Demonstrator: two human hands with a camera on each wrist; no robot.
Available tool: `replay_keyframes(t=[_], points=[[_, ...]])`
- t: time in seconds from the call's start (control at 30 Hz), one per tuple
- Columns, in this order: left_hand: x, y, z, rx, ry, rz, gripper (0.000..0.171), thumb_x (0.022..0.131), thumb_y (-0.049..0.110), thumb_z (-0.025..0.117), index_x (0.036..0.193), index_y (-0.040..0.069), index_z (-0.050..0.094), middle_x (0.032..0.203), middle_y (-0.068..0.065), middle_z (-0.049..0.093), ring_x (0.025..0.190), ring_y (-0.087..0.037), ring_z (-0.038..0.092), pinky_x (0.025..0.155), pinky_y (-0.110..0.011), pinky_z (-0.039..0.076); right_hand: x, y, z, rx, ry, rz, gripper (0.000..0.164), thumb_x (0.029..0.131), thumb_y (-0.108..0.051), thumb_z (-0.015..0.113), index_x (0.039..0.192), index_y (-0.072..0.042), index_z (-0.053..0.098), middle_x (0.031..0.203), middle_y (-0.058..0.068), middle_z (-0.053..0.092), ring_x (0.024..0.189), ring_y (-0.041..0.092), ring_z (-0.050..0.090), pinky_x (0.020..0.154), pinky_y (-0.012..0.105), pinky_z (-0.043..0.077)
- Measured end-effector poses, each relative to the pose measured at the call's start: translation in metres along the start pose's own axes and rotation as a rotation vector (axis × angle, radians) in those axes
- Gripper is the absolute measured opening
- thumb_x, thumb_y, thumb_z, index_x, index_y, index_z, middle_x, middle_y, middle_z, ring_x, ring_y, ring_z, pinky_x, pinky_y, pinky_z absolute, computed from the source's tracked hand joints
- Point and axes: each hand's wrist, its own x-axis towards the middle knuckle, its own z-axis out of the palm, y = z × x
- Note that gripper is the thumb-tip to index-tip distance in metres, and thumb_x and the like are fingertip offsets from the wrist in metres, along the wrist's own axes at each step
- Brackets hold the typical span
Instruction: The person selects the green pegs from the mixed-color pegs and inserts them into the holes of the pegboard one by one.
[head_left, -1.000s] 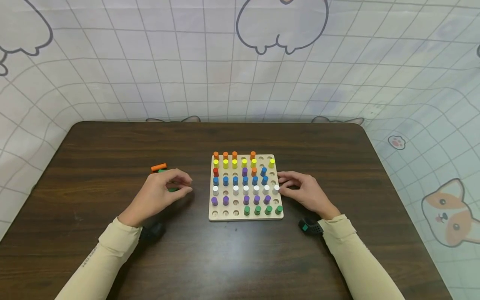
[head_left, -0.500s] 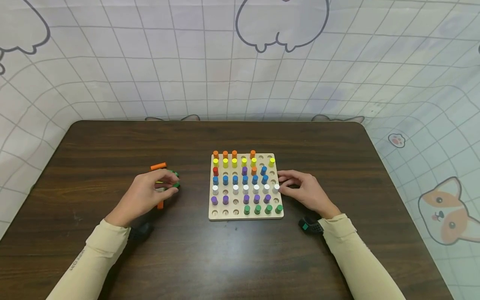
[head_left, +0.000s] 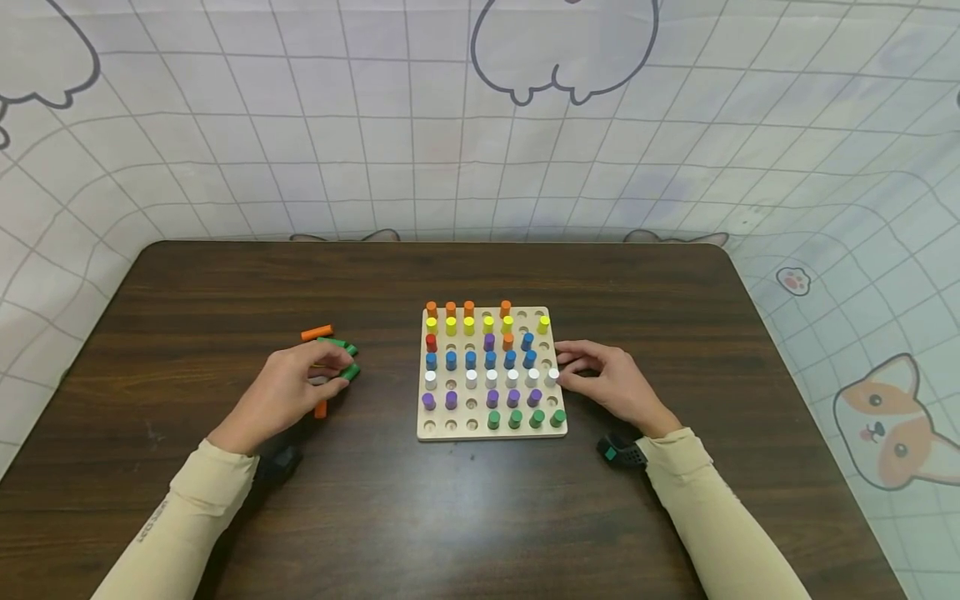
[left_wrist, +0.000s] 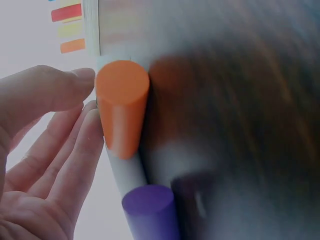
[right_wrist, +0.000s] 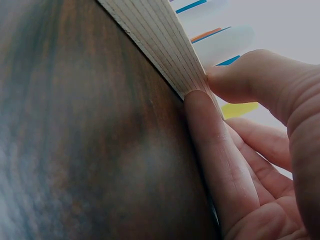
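Observation:
A square wooden pegboard point(head_left: 480, 432) stands mid-table with rows of coloured pegs upright in its holes, some holes bare. My left hand point(head_left: 281, 387) is over loose pegs left of it, thumb and fingertips bent around a green peg point(head_left: 350, 372). Whether they pinch it cannot be told; in the left wrist view an orange peg point(left_wrist: 122, 107) hides the space beyond the fingertips. A purple peg point(left_wrist: 150, 207) is below that. My right hand point(head_left: 611, 383) holds the board's right edge; the right wrist view shows thumb and a finger against its wooden side point(right_wrist: 155, 47).
Loose pegs lie close around the left hand: an orange peg point(head_left: 317, 332) behind it, another orange peg point(head_left: 321, 409) in front, more green pegs point(head_left: 341, 343) beside the fingers. Everything sits on a dark wooden table point(head_left: 480, 517), backed by a grid-patterned cloth point(head_left: 450, 142).
My left hand has moved left, away from the board's side and onto the loose pegs. Over the last half second it has barely shifted. The right hand and board stay put.

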Motion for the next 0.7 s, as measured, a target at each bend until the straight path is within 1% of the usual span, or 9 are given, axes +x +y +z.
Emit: replay_keyframes(t=[0.1,0.27,0.37,0.53,0.7], points=[[0.0004,0.0005,0.0007,0.007,-0.003,0.017,0.025,0.086,0.002,0.082,0.108,0.011,0.071,0.116,-0.008,0.076,0.096,-0.024,0.078,0.083,-0.036,0.066,-0.0001,-0.0007,0.0001,0.009,-0.001,-0.003,0.050,0.094,-0.030,0.077,0.141,-0.019,0.063,0.124,0.005,0.075,0.104,0.016,0.072,0.089,0.017,0.053],[0.0012,0.0029,0.0015,0.018,-0.018,0.026,0.025,0.087,0.001,0.080,0.108,0.011,0.072,0.114,-0.009,0.076,0.095,-0.025,0.078,0.082,-0.037,0.066,-0.0006,-0.0021,-0.0001,0.023,-0.002,-0.012,0.050,0.094,-0.030,0.077,0.141,-0.019,0.063,0.123,0.005,0.075,0.104,0.016,0.072,0.089,0.019,0.054],[0.0021,0.0052,0.0020,0.008,-0.030,0.027,0.024,0.087,0.001,0.080,0.107,0.011,0.072,0.112,-0.009,0.076,0.094,-0.025,0.079,0.080,-0.036,0.066,-0.0011,-0.0023,-0.0002,0.033,-0.004,-0.017,0.051,0.094,-0.030,0.077,0.141,-0.020,0.063,0.123,0.005,0.075,0.105,0.017,0.073,0.090,0.020,0.054],[0.0028,0.0082,0.0035,-0.013,-0.040,0.033,0.023,0.087,0.001,0.080,0.106,0.011,0.072,0.108,-0.006,0.075,0.094,-0.024,0.079,0.081,-0.033,0.066,-0.0015,-0.0016,0.0002,0.045,-0.006,-0.015,0.052,0.093,-0.030,0.078,0.141,-0.019,0.063,0.123,0.005,0.075,0.105,0.017,0.072,0.090,0.020,0.055],[0.0032,0.0086,0.0053,-0.009,-0.038,0.046,0.023,0.086,0.001,0.081,0.105,0.011,0.072,0.106,-0.004,0.074,0.094,-0.023,0.079,0.083,-0.033,0.066,-0.0015,-0.0008,0.0005,0.033,0.002,-0.017,0.051,0.094,-0.030,0.077,0.142,-0.018,0.063,0.123,0.006,0.075,0.105,0.016,0.072,0.089,0.019,0.054]])
